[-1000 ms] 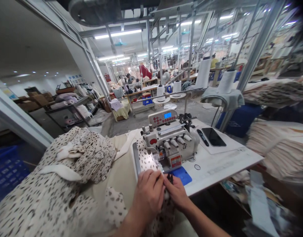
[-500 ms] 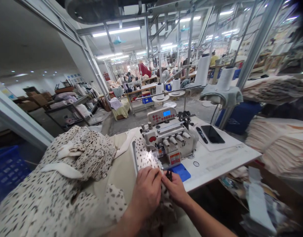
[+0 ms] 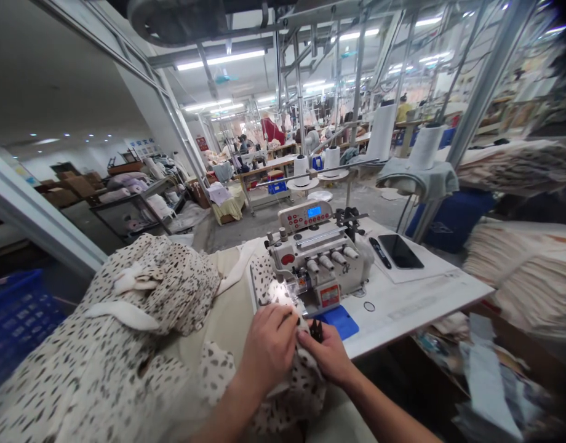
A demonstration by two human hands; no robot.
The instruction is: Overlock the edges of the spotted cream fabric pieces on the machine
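Observation:
Spotted cream fabric [image 3: 277, 294] lies on the plate of a white overlock sewing machine [image 3: 342, 275], under its lit needle area, and hangs down between my hands. My left hand [image 3: 269, 347] is closed on the fabric just in front of the presser foot, fingers bent and pressed together. Close beside it, my right hand [image 3: 328, 352] pinches the fabric's edge between thumb and fingers. A small dark pronged object [image 3: 316, 330] also sits in the right hand; its kind I cannot make out. The needle and foot are partly hidden by glare.
A heap of the same spotted fabric [image 3: 172, 280] covers the left side. A phone [image 3: 400, 251] and a black marker [image 3: 379, 253] lie on the table's right. Cones of white thread [image 3: 424, 147] stand behind. A blue basket [image 3: 19, 320] is far left, stacked fabric [image 3: 509, 271] right.
The fabric between my hands has shifted, and more of its spotted side shows below the right hand. My right thumb has moved slightly left and down. The view has tilted slightly.

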